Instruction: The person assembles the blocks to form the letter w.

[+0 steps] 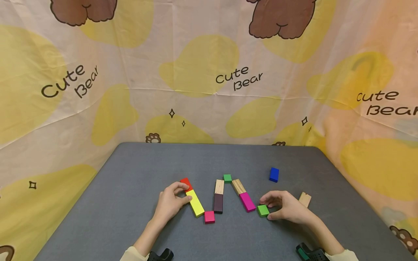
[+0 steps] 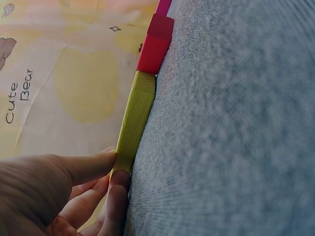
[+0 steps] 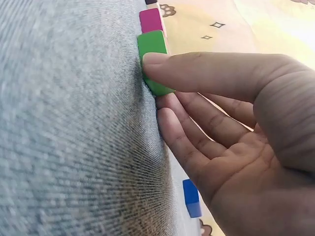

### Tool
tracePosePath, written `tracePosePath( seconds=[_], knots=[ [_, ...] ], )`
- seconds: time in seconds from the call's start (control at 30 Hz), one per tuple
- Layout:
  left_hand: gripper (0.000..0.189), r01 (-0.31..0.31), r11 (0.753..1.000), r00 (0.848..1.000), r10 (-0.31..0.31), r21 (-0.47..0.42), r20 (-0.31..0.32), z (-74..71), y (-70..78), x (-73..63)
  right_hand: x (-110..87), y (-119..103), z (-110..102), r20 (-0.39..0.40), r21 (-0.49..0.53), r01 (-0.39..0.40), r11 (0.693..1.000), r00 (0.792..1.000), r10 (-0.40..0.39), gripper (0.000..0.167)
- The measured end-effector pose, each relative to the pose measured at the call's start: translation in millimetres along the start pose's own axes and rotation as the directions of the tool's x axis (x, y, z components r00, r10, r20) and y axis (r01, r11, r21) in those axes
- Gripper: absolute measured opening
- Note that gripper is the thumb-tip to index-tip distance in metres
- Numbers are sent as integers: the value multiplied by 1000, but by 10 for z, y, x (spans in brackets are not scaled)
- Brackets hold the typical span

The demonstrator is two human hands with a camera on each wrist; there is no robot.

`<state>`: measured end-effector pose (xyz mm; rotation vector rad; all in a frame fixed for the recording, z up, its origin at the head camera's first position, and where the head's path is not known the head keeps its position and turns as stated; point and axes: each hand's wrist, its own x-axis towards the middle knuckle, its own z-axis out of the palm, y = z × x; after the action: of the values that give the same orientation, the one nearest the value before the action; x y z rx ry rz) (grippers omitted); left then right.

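In the head view my left hand (image 1: 170, 201) has its fingers on a red block (image 1: 186, 183) and its thumb against the yellow block (image 1: 197, 205) joined end to end with it. The left wrist view shows the thumb touching the yellow block (image 2: 135, 115); the red block is hidden there by the fingers. My right hand (image 1: 285, 208) pinches a light green block (image 1: 262, 210) on the table, thumb on its near side (image 3: 158, 83). Just left of it lies a magenta block (image 1: 247, 202), meeting a bare wood block (image 1: 238, 186).
Between the hands, a pinkish-red block (image 1: 209, 217), a dark purple block (image 1: 218, 203), a plain wood block (image 1: 220, 186) and a darker green block (image 1: 227, 178) continue the zigzag. A blue block (image 1: 274, 174) lies farther back; a notched wood piece (image 1: 305, 199) sits behind my right hand.
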<state>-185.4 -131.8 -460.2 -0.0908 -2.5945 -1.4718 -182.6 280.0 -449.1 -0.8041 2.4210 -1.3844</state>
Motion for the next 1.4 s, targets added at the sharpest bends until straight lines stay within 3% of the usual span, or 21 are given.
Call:
tracePosePath(
  seconds=[0.47,1.4],
  knots=[
    [32,2,1000,1000,-2,-23,4,1,-2,-1,11,6,9,35,-1,77,997,996,-77,41],
    [32,-6,1000,1000,6,-15,0,17,-18,-10,16,5,47,27,-13,73,997,997,-73,40]
  ],
)
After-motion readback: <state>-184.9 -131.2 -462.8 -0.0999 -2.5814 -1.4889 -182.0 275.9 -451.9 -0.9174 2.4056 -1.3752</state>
